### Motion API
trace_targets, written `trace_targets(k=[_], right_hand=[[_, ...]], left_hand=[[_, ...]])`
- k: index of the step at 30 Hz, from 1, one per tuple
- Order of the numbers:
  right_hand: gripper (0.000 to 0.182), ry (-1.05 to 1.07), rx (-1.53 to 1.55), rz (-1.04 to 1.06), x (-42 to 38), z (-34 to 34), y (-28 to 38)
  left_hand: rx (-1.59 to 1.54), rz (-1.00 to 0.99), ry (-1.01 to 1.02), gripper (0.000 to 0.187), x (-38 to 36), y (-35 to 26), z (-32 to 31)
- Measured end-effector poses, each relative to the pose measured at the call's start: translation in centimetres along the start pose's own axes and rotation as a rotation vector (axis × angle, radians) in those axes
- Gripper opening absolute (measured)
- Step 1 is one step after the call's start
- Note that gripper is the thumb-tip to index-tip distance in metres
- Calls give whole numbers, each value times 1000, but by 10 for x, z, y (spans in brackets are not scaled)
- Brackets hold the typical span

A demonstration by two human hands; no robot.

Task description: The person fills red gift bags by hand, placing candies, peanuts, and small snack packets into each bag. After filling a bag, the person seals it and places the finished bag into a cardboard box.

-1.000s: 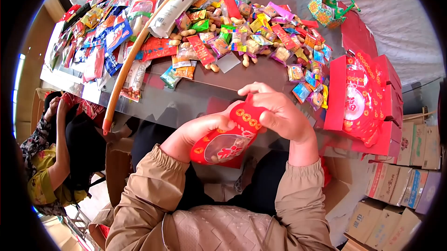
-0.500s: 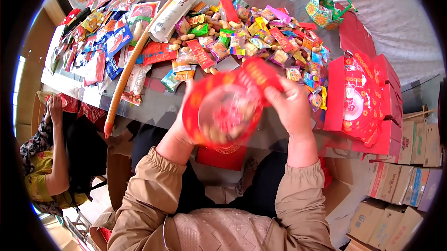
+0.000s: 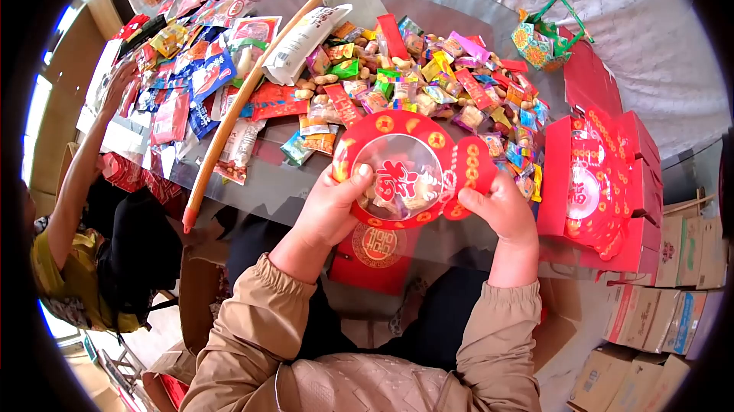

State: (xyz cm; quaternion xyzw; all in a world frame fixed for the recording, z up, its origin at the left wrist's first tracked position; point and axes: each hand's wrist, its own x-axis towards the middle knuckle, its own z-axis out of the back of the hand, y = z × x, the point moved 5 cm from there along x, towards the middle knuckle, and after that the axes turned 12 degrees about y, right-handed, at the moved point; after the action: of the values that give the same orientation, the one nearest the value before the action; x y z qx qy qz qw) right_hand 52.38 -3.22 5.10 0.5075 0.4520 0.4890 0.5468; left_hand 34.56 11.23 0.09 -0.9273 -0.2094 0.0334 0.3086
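Note:
A red gourd-shaped candy bag (image 3: 357, 136), printed with gold coins, is held flat in front of me by both hands. Through its round clear window show a red character and some pale contents I cannot make out. My left hand (image 3: 336, 201) is closed on the wide round end, thumb on top near the window. At the narrow end, my right hand (image 3: 501, 205) pinches the bag with the thumb on its face. Just beyond it lies a pile of wrapped sweets and peanuts (image 3: 390, 79).
A wooden stick (image 3: 252, 83) parts the sweets from several snack packets (image 3: 172, 117) on the glass table (image 3: 267, 201). At right stands a red box (image 3: 554, 175) of similar bags (image 3: 600, 175). A green basket (image 3: 543, 41) stands behind. Another person's arm (image 3: 84, 167) reaches in at left.
The blurred bag has come to rest, flatter and slightly right, its window now clear. My left thumb has come onto its face. The other person's arm has reached up to the packets.

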Motion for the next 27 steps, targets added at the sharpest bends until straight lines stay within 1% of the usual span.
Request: trace_targets(k=[4,7,8,10,12,15,16,19,20,23,24,27], right_hand=[[32,122,-2,-97,-5,-3,-4],[30,39,-28,-92,-2,-8,-10],[28,-4,-149,-144,-4,0,-18],[25,-181,-191,-215,-7,8,-39],[22,-238,41,-127,3,-4,-20],[20,-392,80,-43,10,-9,-11],[21,-369,56,-60,10,-13,-7],[22,-252,-111,-155,6,-9,-22],[23,-211,-133,-96,9,-14,-14],[23,-222,-217,-24,13,-22,2],[21,-265,-228,-46,13,-23,1],[23,-382,-977,230,18,-34,26]], left_hand=[[30,8,-30,39,-2,3,12],[20,25,-8,41,-3,-5,4],[2,28,6,42,-2,-11,-6],[3,18,8,43,-1,-12,-7],[41,-13,-19,43,-2,-6,6],[157,104,-93,41,-4,3,12],[199,129,-143,36,-5,7,16],[223,94,-166,31,-6,7,21],[212,72,-153,28,-6,6,22],[250,43,-187,27,-6,3,23],[267,30,-206,27,-6,1,23],[305,4,-250,25,-8,-3,23]])
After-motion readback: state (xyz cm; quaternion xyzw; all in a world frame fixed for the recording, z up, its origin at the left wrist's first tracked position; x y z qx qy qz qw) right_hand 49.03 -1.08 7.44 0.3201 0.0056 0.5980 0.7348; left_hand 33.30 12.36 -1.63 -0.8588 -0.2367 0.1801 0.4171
